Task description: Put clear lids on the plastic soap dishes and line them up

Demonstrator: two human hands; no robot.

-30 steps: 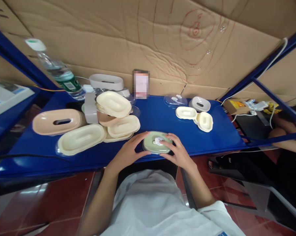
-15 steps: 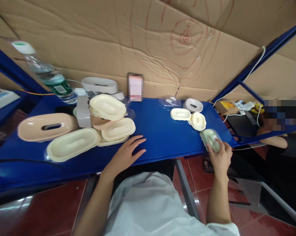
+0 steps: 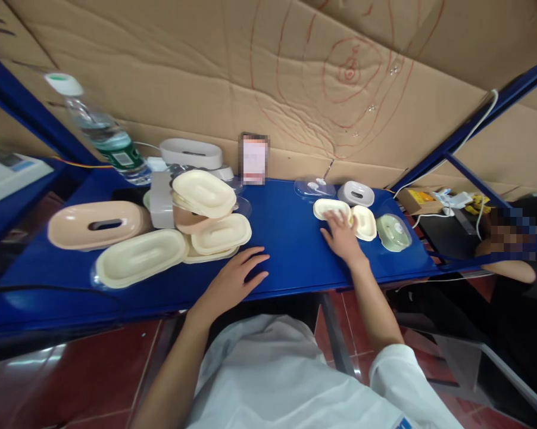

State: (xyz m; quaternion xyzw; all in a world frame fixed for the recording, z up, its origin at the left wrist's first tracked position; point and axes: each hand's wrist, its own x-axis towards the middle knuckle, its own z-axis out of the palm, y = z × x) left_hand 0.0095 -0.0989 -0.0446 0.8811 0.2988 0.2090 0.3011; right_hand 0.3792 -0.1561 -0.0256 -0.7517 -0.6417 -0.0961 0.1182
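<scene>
My left hand (image 3: 235, 280) rests at the table's front edge with its fingers apart, holding nothing. It is nearest to stacked cream oval pieces (image 3: 221, 233). At the right, my right hand (image 3: 340, 235) reaches over a cream oval piece (image 3: 324, 207); its fingers are spread, and whether they touch the piece is unclear. Another cream piece (image 3: 365, 223) lies just right of that hand. A green oval piece with a clear cover (image 3: 394, 232) is farther right. Behind them sits a grey oval piece (image 3: 356, 193).
A water bottle (image 3: 112, 146) leans at the back left near a peach oval box (image 3: 72, 225) and a pale green tray (image 3: 141, 259). A phone (image 3: 254, 158) stands against the cardboard (image 3: 183, 77). Another person's arm (image 3: 512, 268) is at far right.
My right hand has let go of the green piece and moved left to the cream piece. The green piece now lies farther back on the table. My left hand has stayed in about the same place.
</scene>
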